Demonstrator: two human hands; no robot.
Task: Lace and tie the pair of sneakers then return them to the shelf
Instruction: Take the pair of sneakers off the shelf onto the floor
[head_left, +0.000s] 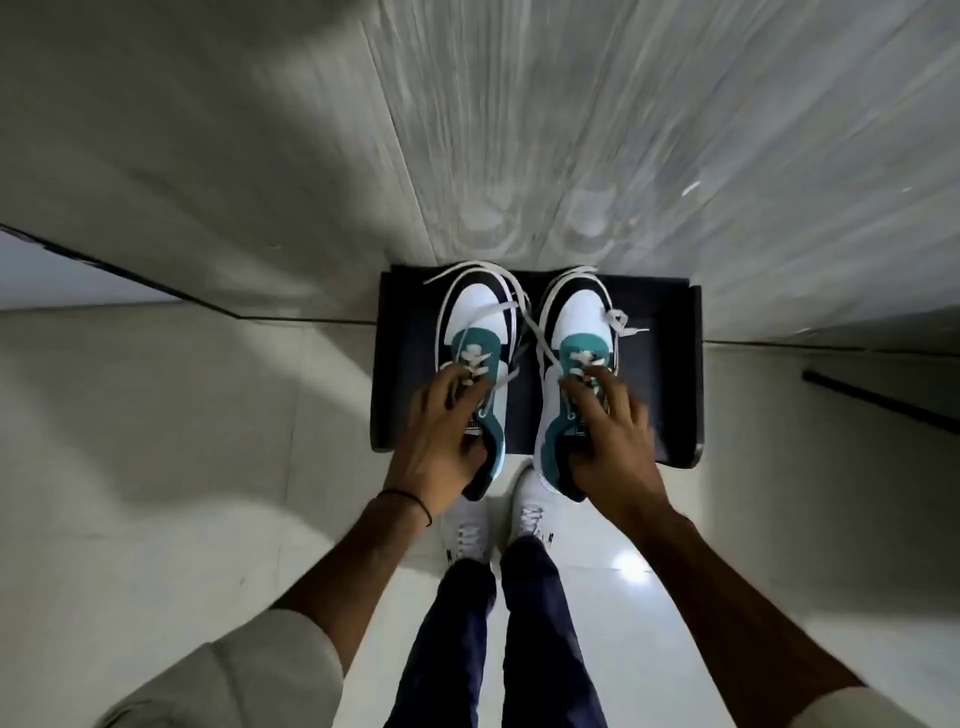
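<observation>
Two white, black and teal sneakers stand side by side on a low black shelf (660, 374) against the wall, toes pointing away from me. My left hand (441, 441) grips the left sneaker (478, 312) around its tongue and collar. My right hand (608, 436) grips the right sneaker (576, 312) the same way. Loose white laces (530, 325) trail over the toes and across the gap between the shoes; only the lowest eyelets look laced. The heels stick out over the shelf's front edge.
A grey wood-grain wall (571, 130) rises right behind the shelf. Glossy white floor tiles (156, 441) lie around it. My own legs in dark trousers and white shoes (530, 514) stand just in front of the shelf. A dark bar (878, 400) lies on the floor at the right.
</observation>
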